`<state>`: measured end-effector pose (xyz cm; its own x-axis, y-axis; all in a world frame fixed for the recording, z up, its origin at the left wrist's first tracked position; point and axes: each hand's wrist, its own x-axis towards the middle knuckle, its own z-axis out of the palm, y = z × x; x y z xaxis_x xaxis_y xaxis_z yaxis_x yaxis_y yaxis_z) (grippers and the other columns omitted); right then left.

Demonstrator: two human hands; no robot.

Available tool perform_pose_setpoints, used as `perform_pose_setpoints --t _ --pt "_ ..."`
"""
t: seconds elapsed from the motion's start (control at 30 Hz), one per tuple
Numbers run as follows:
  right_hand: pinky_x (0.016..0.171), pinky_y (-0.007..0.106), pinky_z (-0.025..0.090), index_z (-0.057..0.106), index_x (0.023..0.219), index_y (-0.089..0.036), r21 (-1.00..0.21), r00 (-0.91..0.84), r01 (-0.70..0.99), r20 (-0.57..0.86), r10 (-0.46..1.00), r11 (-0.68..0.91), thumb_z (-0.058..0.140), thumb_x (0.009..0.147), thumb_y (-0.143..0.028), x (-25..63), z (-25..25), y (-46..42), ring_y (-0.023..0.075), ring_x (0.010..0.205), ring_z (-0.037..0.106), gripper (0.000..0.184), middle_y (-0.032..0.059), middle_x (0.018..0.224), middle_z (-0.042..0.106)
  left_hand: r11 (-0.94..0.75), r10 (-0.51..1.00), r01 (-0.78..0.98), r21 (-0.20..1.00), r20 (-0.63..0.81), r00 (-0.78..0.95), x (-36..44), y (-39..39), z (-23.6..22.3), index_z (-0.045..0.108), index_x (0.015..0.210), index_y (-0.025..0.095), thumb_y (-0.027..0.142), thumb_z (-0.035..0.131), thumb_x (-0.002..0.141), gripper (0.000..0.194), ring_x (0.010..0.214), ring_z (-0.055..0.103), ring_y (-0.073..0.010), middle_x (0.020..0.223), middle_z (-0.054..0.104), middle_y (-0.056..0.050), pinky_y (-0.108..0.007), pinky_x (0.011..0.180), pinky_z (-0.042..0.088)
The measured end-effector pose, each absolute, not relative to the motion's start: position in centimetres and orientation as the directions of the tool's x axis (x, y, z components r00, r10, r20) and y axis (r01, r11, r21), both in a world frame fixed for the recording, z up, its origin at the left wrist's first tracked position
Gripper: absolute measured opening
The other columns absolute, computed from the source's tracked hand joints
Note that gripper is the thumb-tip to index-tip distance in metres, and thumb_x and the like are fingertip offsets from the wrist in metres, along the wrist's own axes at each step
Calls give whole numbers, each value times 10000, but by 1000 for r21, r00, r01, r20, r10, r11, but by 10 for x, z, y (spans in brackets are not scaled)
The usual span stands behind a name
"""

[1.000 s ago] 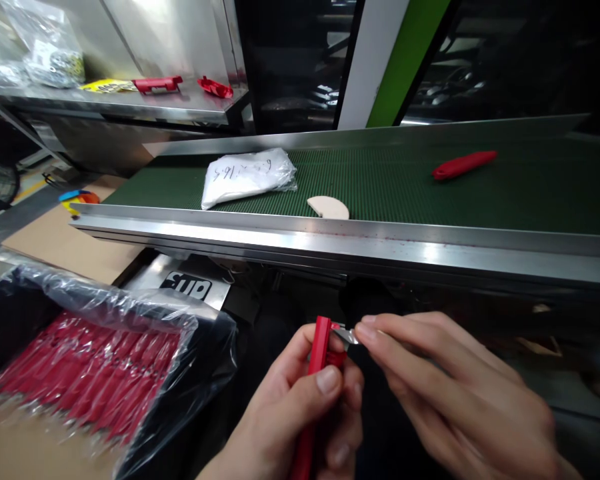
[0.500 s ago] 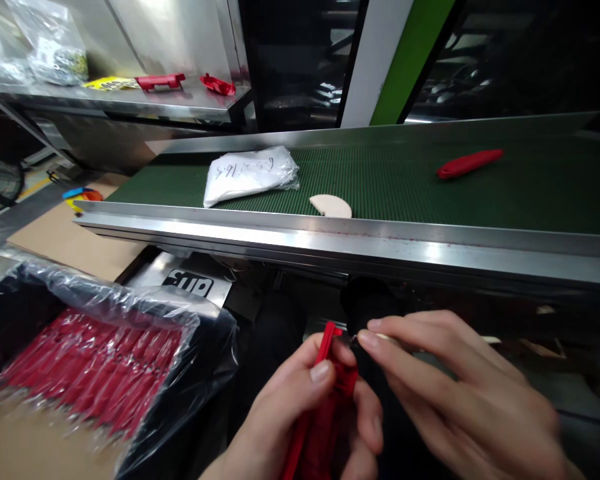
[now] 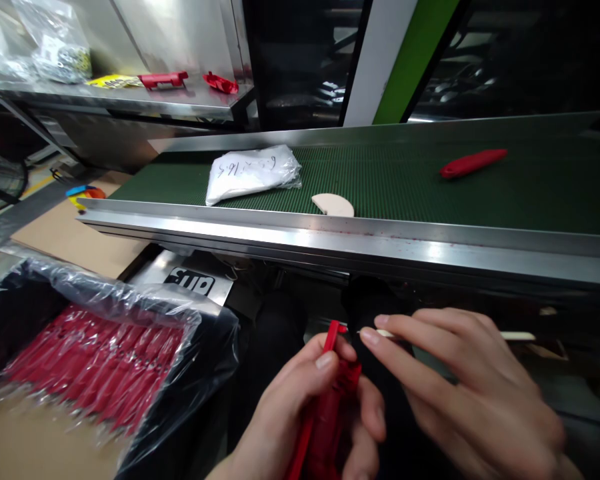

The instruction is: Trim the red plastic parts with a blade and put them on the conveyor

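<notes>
My left hand point(image 3: 310, 413) is closed around a red plastic handle point(image 3: 330, 400), held low in front of me with its tip pointing up. My right hand point(image 3: 460, 393) pinches a small thin pale piece point(image 3: 383, 333) right beside the handle's top end; what it is I cannot make out. Both hands sit below the steel edge of a green conveyor belt point(image 3: 380, 180). On the belt lie a red handle-shaped part point(image 3: 473, 163), a beige half-round piece point(image 3: 333, 205) and a white plastic bag point(image 3: 250, 173) with writing.
A plastic-lined box point(image 3: 90, 360) with several red parts stands at my lower left. A steel shelf point(image 3: 130, 100) at the back left carries red parts and clear bags. The conveyor's steel rail point(image 3: 330, 237) runs across just above my hands.
The red handle has tilted and sunk lower in my left hand. My right hand's pinch has stayed at the handle's top end, and the small metal blade seen earlier no longer shows.
</notes>
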<state>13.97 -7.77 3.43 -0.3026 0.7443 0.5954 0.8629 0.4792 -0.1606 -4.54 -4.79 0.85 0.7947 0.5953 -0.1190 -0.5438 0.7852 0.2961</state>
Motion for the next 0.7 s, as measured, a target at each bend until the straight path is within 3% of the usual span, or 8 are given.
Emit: perform_pose_setpoints --t 0.07,0.17,0.27,0.4,0.53,0.6,0.7 --pt "844 405 490 613 1259 -277 -186 -277 862 608 744 472 507 891 -31 143 34 -79 230 1015 615 455 68 1089 679 844 525 -466 266 -226 821 -47 -50 9 575 1001 161 464 424 954 341 409 530 -103 720 659 -75 -156 373 397" --pt "809 412 495 593 1288 -182 -205 -251 852 647 720 482 582 830 35 149 38 -75 247 1018 609 507 125 1137 634 903 427 -367 222 -394 814 -50 -53 5 614 872 106 516 282 980 538 361 487 -100 532 577 -63 -144 354 380" --pt "787 364 492 630 1217 -138 -241 -198 856 665 720 458 626 789 75 148 40 -69 206 955 614 478 115 1068 641 866 499 -459 197 -398 770 -51 -54 2 577 939 176 436 258 997 416 362 513 -115 688 640 -64 -176 332 400" --pt "813 248 524 610 1199 -183 -505 -45 783 537 842 364 600 881 -76 129 33 -78 141 949 623 336 72 1089 624 819 572 -521 241 -428 700 -48 -45 10 545 999 201 438 367 984 297 420 538 -112 808 645 -63 -186 360 436" --pt "670 190 568 560 1205 -177 -600 -239 669 385 892 438 648 883 -277 105 25 -96 142 869 658 348 77 1020 634 691 681 -638 339 -601 418 -38 -32 27 545 947 186 430 455 969 261 546 523 -92 811 588 -35 -155 444 434" --pt "726 205 582 563 1183 -169 -618 -277 633 383 881 467 647 869 -197 98 21 -98 161 935 664 326 90 1023 635 646 707 -659 386 -627 326 -32 -28 32 539 923 183 434 491 956 257 568 515 -91 806 574 -29 -167 499 447" --pt "816 211 573 554 1199 -173 -653 -177 626 413 893 426 602 857 -78 97 16 -94 153 1004 653 358 93 1067 632 607 730 -657 446 -641 239 -24 -27 34 552 940 183 439 525 940 258 628 536 -108 823 578 -36 -192 572 480"
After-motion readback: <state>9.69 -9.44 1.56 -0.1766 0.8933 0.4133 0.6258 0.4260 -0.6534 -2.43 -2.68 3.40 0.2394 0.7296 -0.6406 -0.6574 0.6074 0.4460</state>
